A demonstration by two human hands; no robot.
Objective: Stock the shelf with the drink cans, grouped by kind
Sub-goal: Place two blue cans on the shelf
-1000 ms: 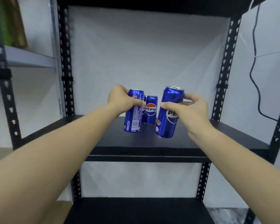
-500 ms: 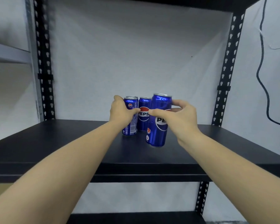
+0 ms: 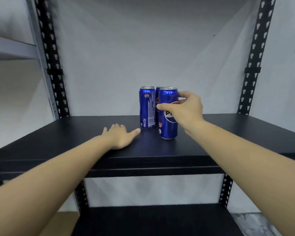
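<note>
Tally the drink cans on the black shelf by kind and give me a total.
Blue Pepsi cans: 3 in plain view: front-left can standing free, front-right can held by the right hand, and one rear can mostly hidden behind them. A rim edge behind the front-left can may be another; cannot tell.
Other kinds: 0
Total: 3 clearly visible on the black shelf.

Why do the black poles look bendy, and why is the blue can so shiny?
In the head view, the wide-angle lens bows the black poles outward near the edges; the front can, held by the right hand, catches light as bright streaks; the left pole's holes look slightly smeared by blur.
</note>
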